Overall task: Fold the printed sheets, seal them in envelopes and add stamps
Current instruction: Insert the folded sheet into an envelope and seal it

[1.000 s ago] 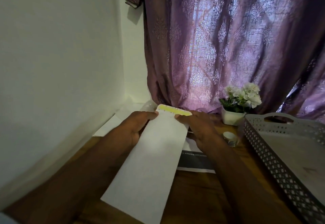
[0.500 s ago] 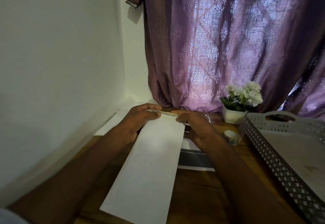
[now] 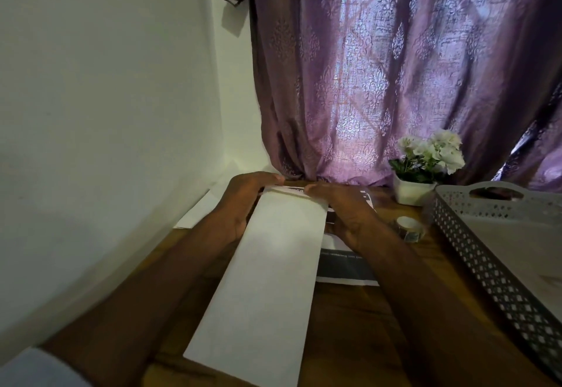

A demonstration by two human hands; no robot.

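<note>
1. Envelope (image 3: 267, 271) lies lengthwise on the desk (image 3: 380, 319), between both forearms.
2. Left hand (image 3: 243, 201) and right hand (image 3: 340, 210) pinch its far end, pressing the flap down.
3. Sealing step, likely; next calls for a stamp from the roll (image 3: 410, 228) nearby.

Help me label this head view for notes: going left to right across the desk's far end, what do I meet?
Loose white paper → left hand → right hand → tape roll → flower pot → grey perforated tray.
</note>
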